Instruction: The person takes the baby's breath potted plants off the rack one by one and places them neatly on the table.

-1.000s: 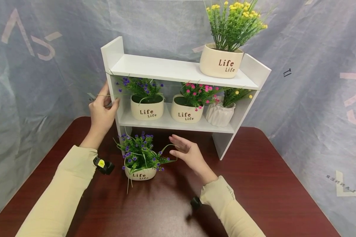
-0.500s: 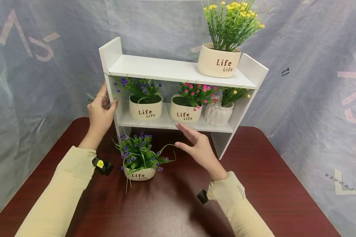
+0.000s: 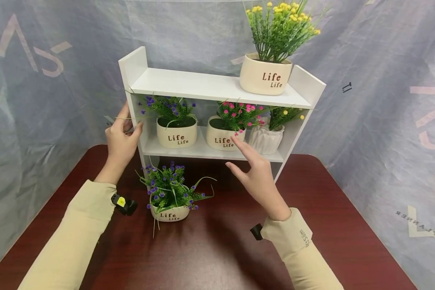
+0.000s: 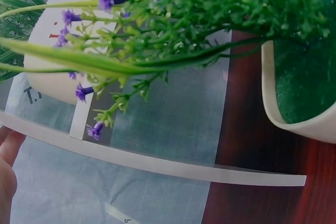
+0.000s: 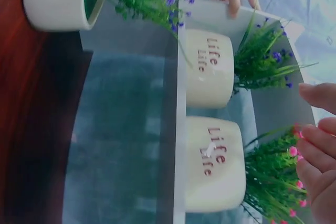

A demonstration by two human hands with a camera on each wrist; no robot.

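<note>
My left hand grips the left side panel of a white two-tier shelf, thumb at the front edge; its other fingers are partly hidden behind the panel. In the head view, my right hand is before the middle board with fingers extended, overlapping the pink-flowered pot; contact cannot be told. Its fingers also show near the pink blooms in the right wrist view. Left of that pot is a purple-flowered pot, and right of it a ribbed white pot. Another purple-flowered pot stands on the table.
A yellow-flowered pot stands at the right end of the top board. The shelf rests on a dark red table. Grey cloth hangs behind and at both sides. Grass blades stick out from the lower pot.
My right hand has moved right and upward, away from the lower purple-flowered pot toward the middle board. The left hand keeps its grip on the panel. The whole scene shifts slightly left.
</note>
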